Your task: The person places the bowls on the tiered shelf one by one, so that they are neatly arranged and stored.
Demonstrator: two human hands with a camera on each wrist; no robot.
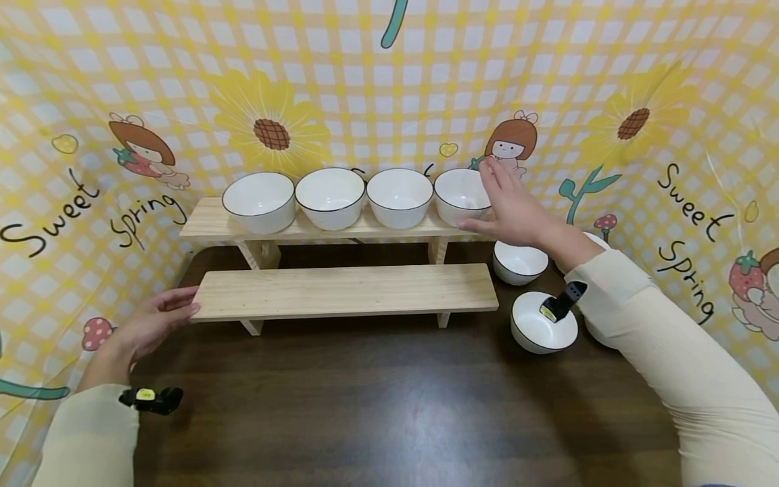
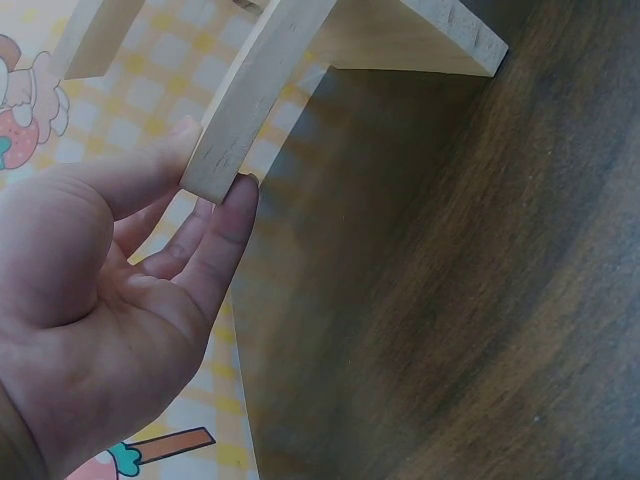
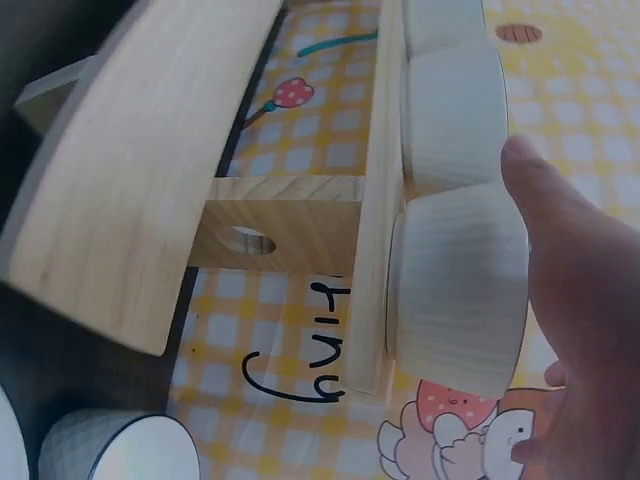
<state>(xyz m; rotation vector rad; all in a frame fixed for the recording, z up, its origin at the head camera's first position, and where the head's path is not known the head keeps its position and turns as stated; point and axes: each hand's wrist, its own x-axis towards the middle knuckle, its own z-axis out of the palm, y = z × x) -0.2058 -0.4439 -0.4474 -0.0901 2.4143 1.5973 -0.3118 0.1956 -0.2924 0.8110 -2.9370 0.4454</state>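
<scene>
A two-tier wooden shelf (image 1: 347, 291) stands on the dark table. My left hand (image 1: 149, 328) pinches the left end of its lower board (image 2: 255, 100), thumb above and fingers beneath. Along the upper board (image 1: 203, 220) sits a row of white bowls with dark rims. My right hand (image 1: 517, 210), fingers extended, is at the rightmost bowl (image 3: 460, 290) of that row. Its thumb (image 3: 535, 175) lies close to the bowl's rim; whether it touches cannot be made out. The bowl sits upright on the board.
Right of the shelf, a white bowl (image 1: 520, 264) stands on the table (image 1: 365, 406), with another bowl (image 1: 529, 331) nearer the front. More white bowls are partly hidden by my right arm. A yellow checked cloth (image 1: 377, 88) hangs behind and at both sides.
</scene>
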